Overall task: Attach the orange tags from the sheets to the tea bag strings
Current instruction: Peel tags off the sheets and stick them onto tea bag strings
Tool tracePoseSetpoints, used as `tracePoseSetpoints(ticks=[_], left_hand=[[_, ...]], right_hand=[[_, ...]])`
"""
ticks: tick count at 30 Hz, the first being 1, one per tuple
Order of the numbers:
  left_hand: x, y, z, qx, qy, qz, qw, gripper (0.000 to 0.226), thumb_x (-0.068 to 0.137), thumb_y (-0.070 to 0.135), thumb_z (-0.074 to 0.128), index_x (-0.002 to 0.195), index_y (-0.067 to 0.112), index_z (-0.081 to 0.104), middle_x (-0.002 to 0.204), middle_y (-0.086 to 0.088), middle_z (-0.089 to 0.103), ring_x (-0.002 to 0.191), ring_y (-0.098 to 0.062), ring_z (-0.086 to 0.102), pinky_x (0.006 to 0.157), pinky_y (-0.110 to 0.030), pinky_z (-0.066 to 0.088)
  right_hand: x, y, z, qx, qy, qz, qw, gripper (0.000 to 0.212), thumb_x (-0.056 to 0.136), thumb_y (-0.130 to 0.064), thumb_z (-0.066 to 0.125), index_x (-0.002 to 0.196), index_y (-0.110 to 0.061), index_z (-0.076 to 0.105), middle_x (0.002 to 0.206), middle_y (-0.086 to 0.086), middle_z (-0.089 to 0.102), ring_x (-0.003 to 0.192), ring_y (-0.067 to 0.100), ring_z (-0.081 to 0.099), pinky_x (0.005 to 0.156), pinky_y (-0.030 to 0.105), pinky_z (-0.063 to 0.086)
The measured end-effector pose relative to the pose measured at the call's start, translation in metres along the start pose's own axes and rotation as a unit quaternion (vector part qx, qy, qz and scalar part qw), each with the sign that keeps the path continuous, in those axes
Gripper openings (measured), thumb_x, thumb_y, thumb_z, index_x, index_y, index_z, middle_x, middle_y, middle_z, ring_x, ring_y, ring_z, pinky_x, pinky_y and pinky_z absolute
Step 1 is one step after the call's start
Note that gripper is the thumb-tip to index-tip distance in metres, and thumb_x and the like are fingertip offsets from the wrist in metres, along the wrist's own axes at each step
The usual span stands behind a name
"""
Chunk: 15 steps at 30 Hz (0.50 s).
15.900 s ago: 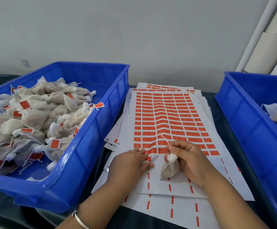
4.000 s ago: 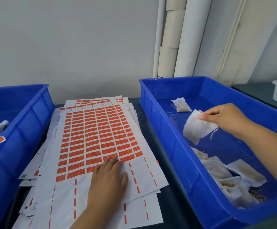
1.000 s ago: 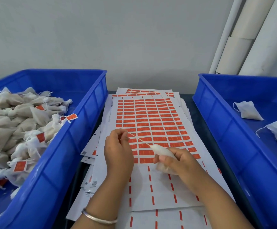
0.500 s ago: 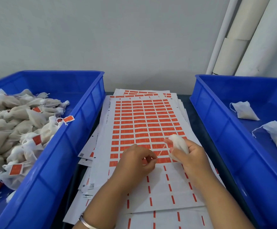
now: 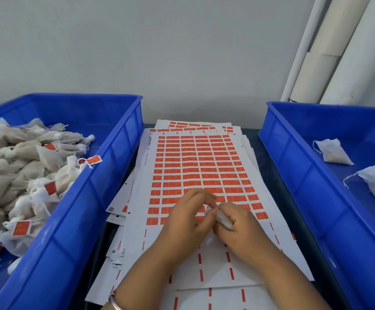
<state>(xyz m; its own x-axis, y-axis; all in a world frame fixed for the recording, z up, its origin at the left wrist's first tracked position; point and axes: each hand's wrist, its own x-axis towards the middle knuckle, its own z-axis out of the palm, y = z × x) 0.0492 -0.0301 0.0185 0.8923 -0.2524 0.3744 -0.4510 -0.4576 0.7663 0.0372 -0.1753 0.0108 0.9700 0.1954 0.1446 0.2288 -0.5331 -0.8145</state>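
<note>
Tagged tea bags fill left bin; untagged bags lie in right bin.

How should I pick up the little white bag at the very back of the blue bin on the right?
Pinch the white bag by its gathered neck at the upper-left corner, coming straight down from above. That is probably easiest: its string loop sticks out there, and the filled body lies flat on the right bin.
</note>
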Motion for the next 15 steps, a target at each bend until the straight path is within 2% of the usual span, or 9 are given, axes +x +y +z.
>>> tracePoseSetpoints(ticks=[2, 4, 6, 10, 15], left_hand=[[0.0008, 0.0003, 0.001, -0.042, -0.01, -0.036, 0.998, 0.023, 0.092, 0.024, 0.055, 0.084, 0.045, 0.053, 0.09, 0.025, 0.058, 0.092, 0.007, 0.054, 0.075, -0.009, 0.048], [0.0018, 0.0002, 0.0017, -0.08, -0.003, -0.071, 0.994, 0.019, 0.092, 0.024, 0.055, 0.084, 0.041, 0.055, 0.083, 0.021, 0.062, 0.085, 0.005, 0.058, 0.071, -0.01, 0.05], [0.0028, -0.0001, 0.0011, -0.106, 0.009, -0.094, 0.99, 0.019, 0.091, 0.023, 0.057, 0.082, 0.039, 0.058, 0.081, 0.021, 0.063, 0.082, 0.004, 0.06, 0.068, -0.01, 0.05], [0.0031, 0.001, 0.0001, -0.174, 0.014, -0.124, 0.977, 0.018, 0.09, 0.018, 0.059, 0.081, 0.033, 0.063, 0.08, 0.017, 0.067, 0.078, -0.003, 0.064, 0.067, -0.014, 0.053], [0.0064, 0.0005, 0.0, -0.259, 0.024, -0.213, 0.942, 0.014, 0.088, 0.019, 0.061, 0.079, 0.025, 0.069, 0.077, 0.006, 0.071, 0.078, -0.014, 0.068, 0.068, -0.02, 0.055]], right_hand=[[-0.0008, -0.0013, 0.0007, 0.033, -0.013, -0.015, 0.999, 0.018, 0.093, -0.03, 0.056, 0.088, -0.046, 0.056, 0.091, -0.033, 0.061, 0.09, -0.008, 0.059, 0.069, 0.002, 0.045], [-0.0015, -0.0007, 0.0017, 0.04, -0.008, -0.025, 0.999, 0.016, 0.093, -0.027, 0.057, 0.09, -0.043, 0.056, 0.092, -0.028, 0.062, 0.09, -0.008, 0.058, 0.069, 0.003, 0.046], [-0.002, -0.0003, 0.0035, 0.027, 0.02, -0.031, 0.999, 0.017, 0.09, -0.023, 0.061, 0.086, -0.039, 0.055, 0.082, -0.02, 0.062, 0.085, -0.008, 0.057, 0.065, 0.004, 0.045], [-0.0027, -0.0005, 0.0056, 0.0, 0.102, -0.054, 0.993, 0.03, 0.08, -0.019, 0.071, 0.08, -0.037, 0.048, 0.075, -0.021, 0.053, 0.08, -0.01, 0.053, 0.06, 0.003, 0.042], [-0.0035, -0.0023, 0.007, 0.013, 0.133, -0.066, 0.989, 0.031, 0.081, -0.022, 0.071, 0.087, -0.043, 0.049, 0.086, -0.026, 0.054, 0.093, -0.012, 0.05, 0.066, 0.0, 0.043]])
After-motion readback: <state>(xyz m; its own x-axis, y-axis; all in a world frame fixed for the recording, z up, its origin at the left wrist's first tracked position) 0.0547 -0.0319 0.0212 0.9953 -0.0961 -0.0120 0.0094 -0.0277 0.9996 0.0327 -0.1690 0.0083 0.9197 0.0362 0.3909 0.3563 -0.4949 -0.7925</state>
